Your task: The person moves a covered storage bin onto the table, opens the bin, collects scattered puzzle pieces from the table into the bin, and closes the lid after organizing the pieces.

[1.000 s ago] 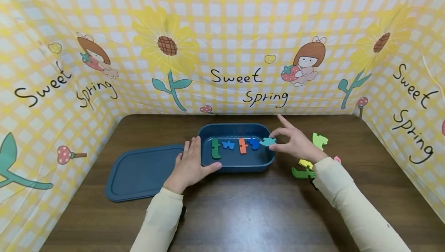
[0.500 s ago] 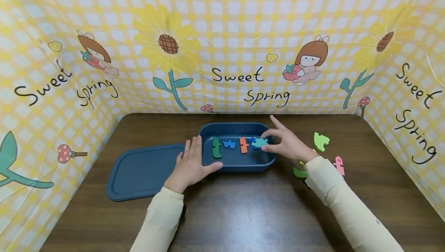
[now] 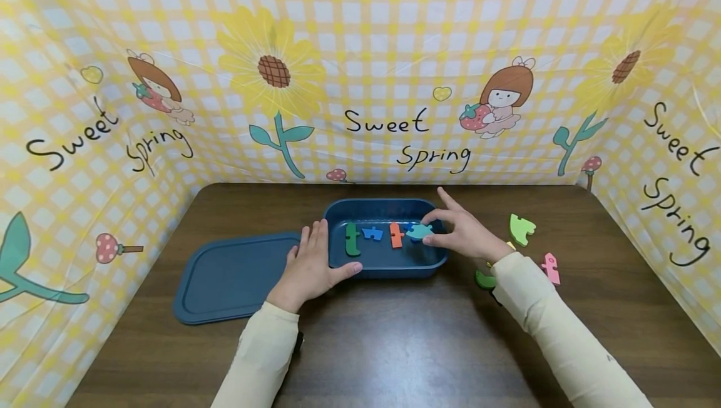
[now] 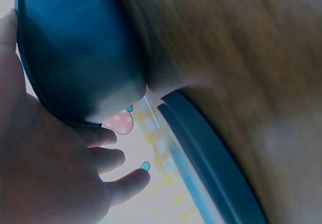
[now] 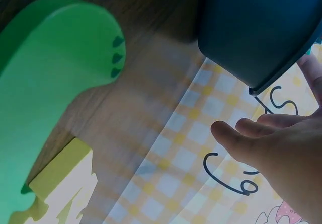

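Observation:
My left hand (image 3: 306, 268) rests against the left end of a dark blue box (image 3: 388, 273), fingers straight and thumb along the front rim. In the left wrist view its fingers lie along the box wall. Over the box's right end, my right hand (image 3: 467, 233) pinches a teal puzzle piece (image 3: 419, 232) between thumb and fingers. Partly hidden under that piece is a blue one. Inside the box also lie a dark green piece (image 3: 352, 239), a blue piece (image 3: 372, 233) and an orange piece (image 3: 397, 235). In the right wrist view the box hides most of the grip.
Left of the box lies its flat blue lid (image 3: 231, 283). On the table's right are a lime piece (image 3: 521, 229), a pink piece (image 3: 551, 268), a green piece (image 5: 60, 58) and a yellow piece (image 5: 65, 176). A checked cloth (image 3: 388, 70) stands around the table's back and sides.
My right hand has carried the teal piece leftward, from the box's right rim to over the blue piece inside. My left hand has stayed at the box.

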A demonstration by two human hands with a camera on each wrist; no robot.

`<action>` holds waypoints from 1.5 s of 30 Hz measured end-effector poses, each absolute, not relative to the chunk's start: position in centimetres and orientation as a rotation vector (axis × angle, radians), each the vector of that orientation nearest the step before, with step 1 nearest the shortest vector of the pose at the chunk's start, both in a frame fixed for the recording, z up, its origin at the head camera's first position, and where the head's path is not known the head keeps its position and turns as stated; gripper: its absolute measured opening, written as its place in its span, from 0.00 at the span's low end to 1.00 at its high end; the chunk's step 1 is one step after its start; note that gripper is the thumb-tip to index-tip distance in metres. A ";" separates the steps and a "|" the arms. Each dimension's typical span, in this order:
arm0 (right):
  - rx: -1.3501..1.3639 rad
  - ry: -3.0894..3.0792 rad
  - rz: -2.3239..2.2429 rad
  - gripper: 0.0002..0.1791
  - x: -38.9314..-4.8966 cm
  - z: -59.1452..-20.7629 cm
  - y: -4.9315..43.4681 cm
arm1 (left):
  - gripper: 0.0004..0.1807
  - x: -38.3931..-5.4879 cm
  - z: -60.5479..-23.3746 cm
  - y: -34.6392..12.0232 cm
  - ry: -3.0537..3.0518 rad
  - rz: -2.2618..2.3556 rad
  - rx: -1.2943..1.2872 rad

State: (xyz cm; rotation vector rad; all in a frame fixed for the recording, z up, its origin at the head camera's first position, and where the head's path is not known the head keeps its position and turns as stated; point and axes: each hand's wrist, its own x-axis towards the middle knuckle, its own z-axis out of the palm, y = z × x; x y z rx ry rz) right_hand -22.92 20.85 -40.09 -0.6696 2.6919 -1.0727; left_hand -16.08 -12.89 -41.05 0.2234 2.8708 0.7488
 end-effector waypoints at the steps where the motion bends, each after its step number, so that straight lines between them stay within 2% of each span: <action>1: -0.666 2.689 -1.072 0.17 -22.9 -40.1 20.8 | 0.67 -16.1 -41.1 -12.9 2.870 0.750 0.223; 10: -0.628 2.661 -1.097 0.16 -23.1 -40.2 20.7 | 0.68 -16.1 -41.1 -12.9 2.865 0.754 0.226; 17: -0.584 2.649 -1.048 0.30 -23.1 -40.1 21.0 | 0.69 -16.1 -41.1 -12.9 2.860 0.752 0.224; 19: -0.567 2.667 -1.040 0.32 -23.0 -40.0 21.3 | 0.69 -16.1 -41.1 -12.9 2.860 0.745 0.226; 37: -0.600 2.820 -1.041 0.25 -21.7 -38.1 27.8 | 0.68 -16.3 -41.4 -13.0 2.874 0.753 0.224; 45: -0.506 2.873 -0.967 0.24 -20.7 -38.1 31.8 | 0.68 -16.3 -41.4 -13.0 2.880 0.758 0.223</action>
